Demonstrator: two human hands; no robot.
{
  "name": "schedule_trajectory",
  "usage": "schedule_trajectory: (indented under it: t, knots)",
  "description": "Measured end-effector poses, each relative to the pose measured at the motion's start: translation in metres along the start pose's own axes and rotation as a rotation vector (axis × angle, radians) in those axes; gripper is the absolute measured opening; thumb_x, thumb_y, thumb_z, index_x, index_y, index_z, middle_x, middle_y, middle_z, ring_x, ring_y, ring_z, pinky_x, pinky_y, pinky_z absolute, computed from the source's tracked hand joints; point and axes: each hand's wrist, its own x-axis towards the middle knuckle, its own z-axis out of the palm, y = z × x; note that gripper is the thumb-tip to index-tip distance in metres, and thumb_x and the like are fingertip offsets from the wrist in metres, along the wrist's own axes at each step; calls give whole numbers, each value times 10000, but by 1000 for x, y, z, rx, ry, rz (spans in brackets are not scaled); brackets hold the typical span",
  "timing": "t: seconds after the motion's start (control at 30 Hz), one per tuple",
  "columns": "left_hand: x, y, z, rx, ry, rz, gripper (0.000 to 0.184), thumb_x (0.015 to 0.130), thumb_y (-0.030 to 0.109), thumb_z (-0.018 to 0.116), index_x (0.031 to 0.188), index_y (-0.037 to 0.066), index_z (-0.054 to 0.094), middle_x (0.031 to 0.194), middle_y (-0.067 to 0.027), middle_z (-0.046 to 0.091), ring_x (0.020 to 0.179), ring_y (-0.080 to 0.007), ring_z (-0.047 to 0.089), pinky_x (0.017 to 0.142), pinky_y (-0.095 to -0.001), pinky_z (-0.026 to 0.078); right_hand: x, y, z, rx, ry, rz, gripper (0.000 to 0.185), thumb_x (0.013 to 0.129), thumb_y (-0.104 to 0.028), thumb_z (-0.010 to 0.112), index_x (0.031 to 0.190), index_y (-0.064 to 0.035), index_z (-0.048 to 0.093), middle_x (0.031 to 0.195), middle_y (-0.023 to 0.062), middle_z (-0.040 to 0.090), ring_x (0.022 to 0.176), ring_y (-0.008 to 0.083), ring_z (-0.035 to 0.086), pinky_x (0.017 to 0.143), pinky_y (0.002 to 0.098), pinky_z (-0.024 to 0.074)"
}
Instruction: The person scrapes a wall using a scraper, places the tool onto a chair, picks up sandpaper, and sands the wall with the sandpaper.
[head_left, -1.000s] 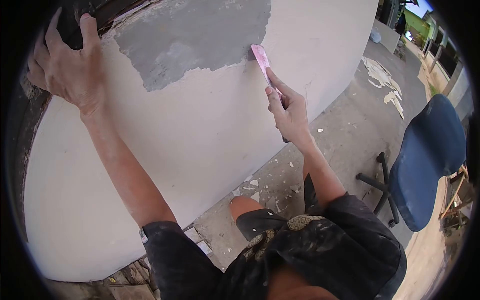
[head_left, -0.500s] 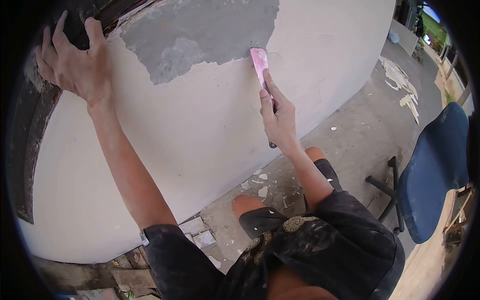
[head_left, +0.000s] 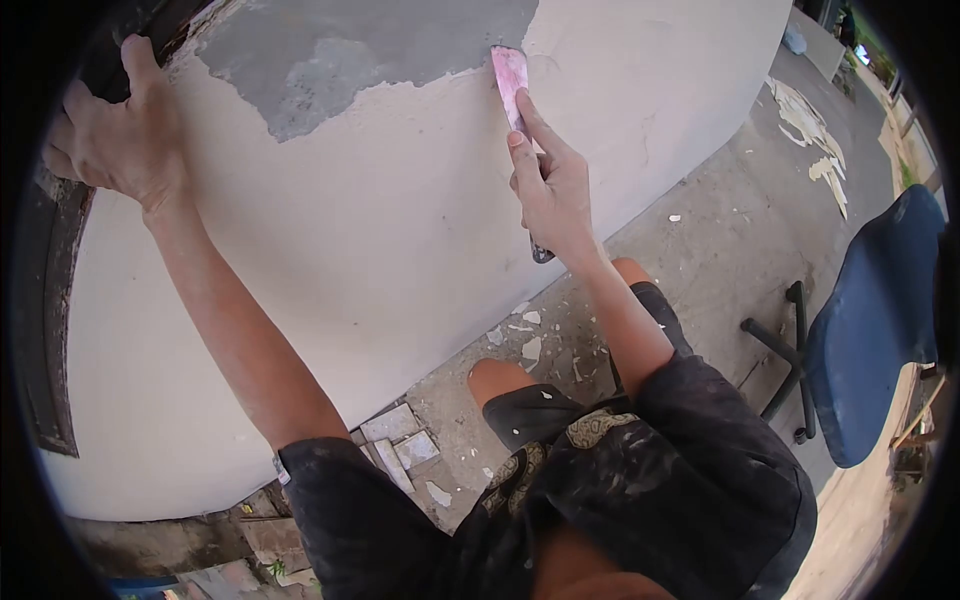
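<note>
Scraper (head_left: 510,72) at the grey patch (head_left: 380,45) of a pale wall (head_left: 290,270)

Right hand (head_left: 556,195): grip wrapped round the scraper, pink blade upward at the patch's lower right edge. Left hand (head_left: 120,140): raised at the dark frame (head_left: 46,340); lost partly in shadow, so whether its grip holds anything cannot be told. Floor (head_left: 700,250): scattered paint flakes (head_left: 531,348). Blue chair (head_left: 870,330): right.

Scraper handle (head_left: 541,253) partly hidden in right hand's fingers (head_left: 543,127); grey patch (head_left: 350,62) cut off at top.
</note>
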Motion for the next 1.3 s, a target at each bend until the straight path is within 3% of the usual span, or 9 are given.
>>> schedule_trajectory:
  t: [0.17, 0.3, 0.43, 0.53, 0.63, 0.83, 1.03, 1.17, 1.3]
  knots:
    - [2, -15, -1, 71, -52, 69, 777, 826, 549, 654, 1415, 61, 520, 1525, -180, 391, 1448, -401, 203, 1194, -498, 188, -13, -1, 3, 79, 2, 59, 516, 1050, -284, 499, 1523, -103, 396, 572, -77, 342, 471, 24, 299, 392, 234, 297]
    - [1, -7, -2, 58, -60, 47, 804, 816, 559, 660, 1425, 57, 503, 1519, -192, 391, 1438, -406, 209, 1187, -493, 196, -7, 4, 9, 58, 52, 17, 488, 1018, -196, 519, 1466, -10, 454, 797, 46, 586, 677, 95, 478, 655, 262, 448]
    - [2, -11, -5, 111, -80, 39, 840, 808, 571, 661, 1447, 60, 471, 1518, -210, 382, 1435, -420, 199, 1181, -492, 210, -11, 4, 6, 6, 44, 44, 493, 1015, -196, 530, 1468, -18, 453, 843, 56, 619, 682, 95, 487, 657, 261, 452]
    - [5, -14, -1, 129, -88, 54, 845, 808, 576, 655, 1452, 62, 465, 1520, -215, 376, 1433, -435, 191, 1178, -495, 218, -2, 19, 11, -10, 54, -27, 492, 1011, -196, 538, 1463, -17, 460, 1016, 112, 691, 691, 93, 498, 667, 260, 461]
    - [4, -15, -3, 144, -80, 68, 842, 812, 581, 639, 1452, 62, 465, 1527, -211, 371, 1432, -438, 190, 1179, -501, 214, -6, -6, 3, 15, 5, 171, 490, 1006, -187, 545, 1457, -13, 466, 1220, 165, 681, 718, 94, 519, 700, 259, 476]
    - [2, -9, -1, 123, -36, 62, 844, 813, 616, 606, 1440, 65, 485, 1516, -198, 409, 1440, -389, 240, 1162, -503, 227, 0, 26, 14, 14, 70, -49, 495, 1007, -184, 545, 1465, -15, 460, 892, 74, 683, 654, 81, 481, 636, 245, 452]
    - [-5, -65, 13, 441, -306, -83, 819, 814, 653, 584, 1375, 57, 562, 1371, -185, 587, 1322, -350, 470, 1143, -478, 224, -10, -8, 11, 176, 37, 247, 495, 1010, -187, 542, 1466, -13, 458, 973, 108, 703, 657, 85, 459, 639, 241, 444]
    - [-2, -19, 1, 72, -25, 29, 863, 809, 681, 590, 1391, 46, 542, 1451, -187, 507, 1403, -354, 332, 1152, -490, 203, -4, -1, 1, 44, 14, 74, 525, 1018, -212, 536, 1495, -25, 417, 740, 34, 595, 571, 66, 425, 537, 250, 417]
    - [-2, -13, -4, 32, 14, 40, 883, 808, 693, 589, 1404, 45, 527, 1501, -185, 443, 1451, -349, 216, 1167, -482, 165, -2, -5, 5, 92, 7, 69, 540, 1027, -253, 531, 1507, -44, 402, 606, -14, 479, 498, 54, 388, 458, 253, 373]
